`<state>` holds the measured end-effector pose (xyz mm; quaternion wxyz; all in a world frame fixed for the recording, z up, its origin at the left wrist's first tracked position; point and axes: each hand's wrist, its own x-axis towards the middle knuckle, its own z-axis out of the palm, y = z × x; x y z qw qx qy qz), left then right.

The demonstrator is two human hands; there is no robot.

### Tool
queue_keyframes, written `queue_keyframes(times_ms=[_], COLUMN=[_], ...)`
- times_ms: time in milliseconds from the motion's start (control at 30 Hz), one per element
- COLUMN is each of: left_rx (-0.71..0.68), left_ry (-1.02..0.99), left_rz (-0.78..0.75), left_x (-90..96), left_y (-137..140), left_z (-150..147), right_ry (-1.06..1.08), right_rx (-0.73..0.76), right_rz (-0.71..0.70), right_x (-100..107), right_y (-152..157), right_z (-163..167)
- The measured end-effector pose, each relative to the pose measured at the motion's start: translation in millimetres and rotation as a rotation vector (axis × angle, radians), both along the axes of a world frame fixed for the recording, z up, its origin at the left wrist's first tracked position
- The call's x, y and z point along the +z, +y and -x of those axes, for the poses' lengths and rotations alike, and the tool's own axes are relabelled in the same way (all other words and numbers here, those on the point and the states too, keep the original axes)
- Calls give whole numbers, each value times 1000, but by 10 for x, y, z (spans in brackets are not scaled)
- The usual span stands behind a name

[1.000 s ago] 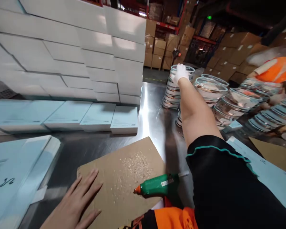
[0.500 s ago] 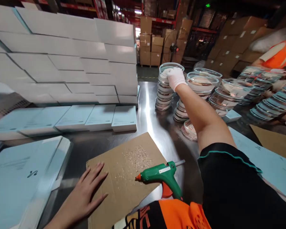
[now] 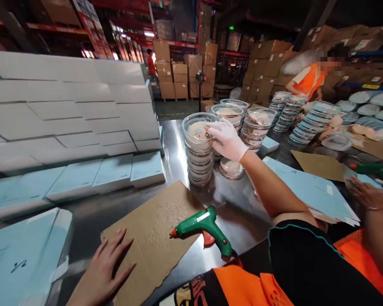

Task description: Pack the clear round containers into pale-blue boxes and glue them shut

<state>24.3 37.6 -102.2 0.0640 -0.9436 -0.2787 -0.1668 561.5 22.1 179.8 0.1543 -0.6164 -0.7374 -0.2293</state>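
Right hand [image 3: 227,138], in a white glove, is at the top of the nearest stack of clear dishes [image 3: 199,163]; fingers curl over the right side of the top rim, palm outside it. Can't tell if they pinch the rim or only rest there. Stack stands upright on the table [image 3: 242,216], ahead of the cardboard sheet [image 3: 143,263], with a loose dish [image 3: 231,168] just to its right and more dish stacks [image 3: 258,127] behind. Left hand [image 3: 107,265] is bare, fingers spread, holding nothing, laid on the left edge of the cardboard. Green glue gun [image 3: 198,221] lies on its side, orange nozzle over the sheet, handle out over the table; neither hand is on it. Materials: dishes are round, clear and shiny, beige disc with a dark mark in the top one; table is smooth reflective metal; cardboard is matte brown, rough with glue blobs [image 3: 161,212], lower edge ragged. White boxes [image 3: 73,114] form a flat glossy wall at left, with a row of pale blue boxes [image 3: 115,174] in front. Versus half a second ago: stack has come nearer, its base now about level with the loose dish instead of well behind it, right hand along with it. View has swung right, so another person's hand [image 3: 368,195] now shows at the right edge. Left hand and glue gun hold their places on the cardboard.
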Motion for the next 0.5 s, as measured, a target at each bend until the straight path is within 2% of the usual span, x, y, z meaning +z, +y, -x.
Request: queue_keyframes(times_ms=[67,100,167,233,367,500], left_rx=[-8,-17,-31,-21,-35,-26], left_ry=[0,5,28,35,35,-26], left_rz=[2,1,-5,-30,-81,-22], left_x=[-21,-30,-37,-26,15,-5], left_y=[23,36,57,63,41,47], left_z=[10,15,18,6,-41,-46], right_ry=[151,239,299,311,285,278], right_rx=[-111,-220,-342,-397,-459,-513], right_rz=[-119,-166,-161,-126,-68,-34], right_x=[-25,-20,9,36,47,86], right_y=[70,143,311,453,636,837], right_z=[-270,-412,-661,-817,-873,-854])
